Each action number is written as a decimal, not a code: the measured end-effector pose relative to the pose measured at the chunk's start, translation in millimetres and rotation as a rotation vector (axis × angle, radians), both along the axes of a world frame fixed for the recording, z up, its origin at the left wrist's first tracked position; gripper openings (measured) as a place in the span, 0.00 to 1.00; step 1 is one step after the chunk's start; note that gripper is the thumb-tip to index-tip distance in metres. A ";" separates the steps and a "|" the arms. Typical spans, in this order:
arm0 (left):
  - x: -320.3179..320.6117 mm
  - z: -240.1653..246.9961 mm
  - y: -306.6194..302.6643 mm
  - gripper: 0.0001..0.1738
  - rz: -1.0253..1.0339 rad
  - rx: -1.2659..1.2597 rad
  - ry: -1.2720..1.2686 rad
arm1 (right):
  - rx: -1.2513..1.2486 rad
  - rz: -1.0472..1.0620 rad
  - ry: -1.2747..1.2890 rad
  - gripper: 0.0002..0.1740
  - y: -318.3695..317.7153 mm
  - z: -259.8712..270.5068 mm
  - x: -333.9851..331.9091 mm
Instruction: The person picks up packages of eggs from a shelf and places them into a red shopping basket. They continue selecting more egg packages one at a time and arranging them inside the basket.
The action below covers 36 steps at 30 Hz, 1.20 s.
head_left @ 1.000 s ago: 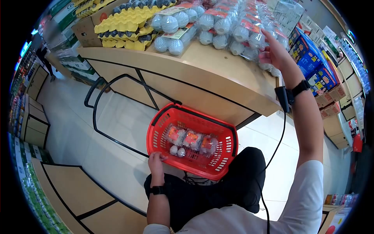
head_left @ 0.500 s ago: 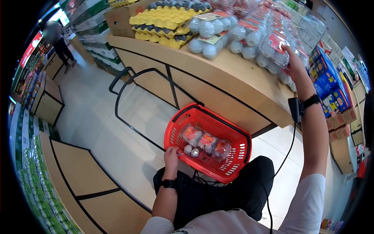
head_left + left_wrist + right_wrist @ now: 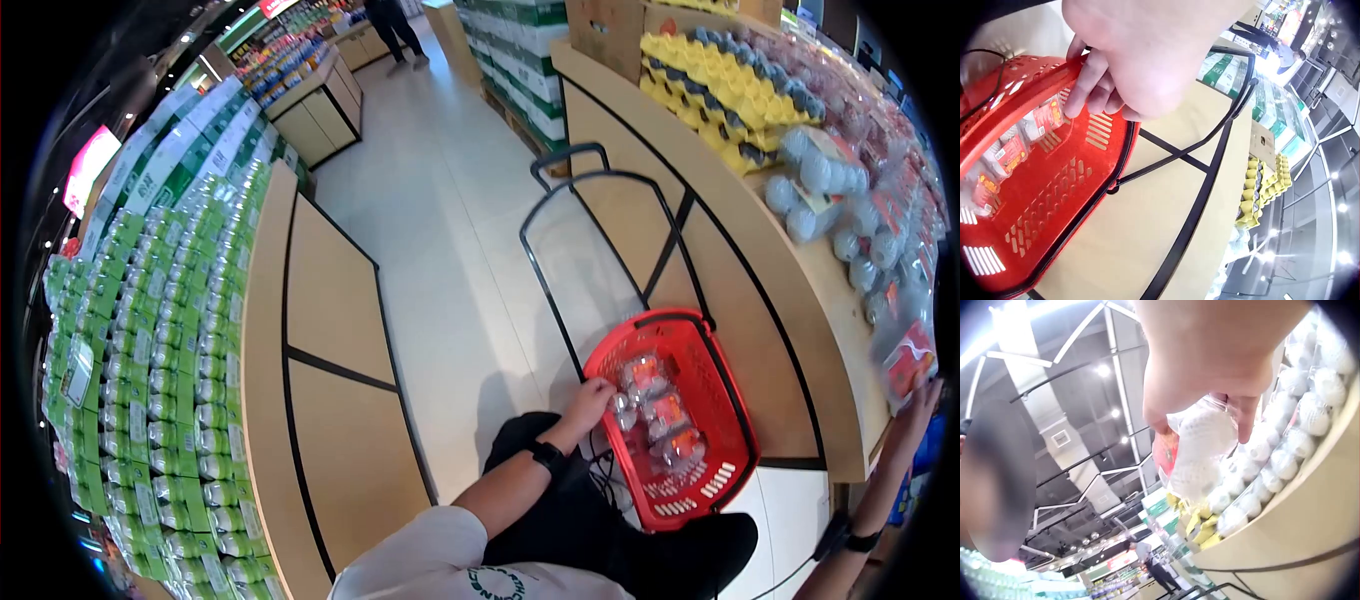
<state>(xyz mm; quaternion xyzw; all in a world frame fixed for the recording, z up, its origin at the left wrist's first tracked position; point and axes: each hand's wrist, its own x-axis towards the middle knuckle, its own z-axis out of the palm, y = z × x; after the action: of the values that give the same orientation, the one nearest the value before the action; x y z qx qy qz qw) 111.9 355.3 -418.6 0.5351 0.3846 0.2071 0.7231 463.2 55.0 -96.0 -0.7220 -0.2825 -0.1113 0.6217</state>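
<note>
The left hand's [image 3: 588,408] fingers curl over the rim of the red, slotted plastic basket [image 3: 710,400]. Inside the basket lie clear, red-labelled tubs [image 3: 665,412]. Right of the basket, by the smooth wooden counter [image 3: 835,265], the right hand [image 3: 912,415] pinches a pack [image 3: 1200,447]: shiny film over rounded, white netted shapes. Beyond the basket, bumpy yellow trays [image 3: 710,85] sit stacked.

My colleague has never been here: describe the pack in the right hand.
In the head view, find the wooden counter on the right, beside the red basket. At its near end, away from the yellow trays, is a clear pack with a red label. Unlike the other packs there, it is gripped by the right hand.
</note>
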 end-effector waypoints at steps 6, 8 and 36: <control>-1.4 -11.2 2.7 0.09 -0.037 0.063 0.046 | -0.450 0.475 0.224 0.42 62.0 -59.7 -164.2; 2.0 12.0 1.0 0.11 0.021 -0.067 -0.005 | -0.683 0.553 0.117 0.38 84.7 -110.5 -170.0; 3.4 26.9 2.5 0.16 0.090 -0.182 0.006 | -1.379 0.724 0.211 0.20 105.2 -424.7 -208.8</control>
<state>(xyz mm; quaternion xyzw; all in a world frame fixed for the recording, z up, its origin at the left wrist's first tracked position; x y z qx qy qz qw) 115.2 357.8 -391.7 0.4501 0.4278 0.2019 0.7574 254.4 160.2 -520.7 -0.8146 -0.4450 0.3680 0.0545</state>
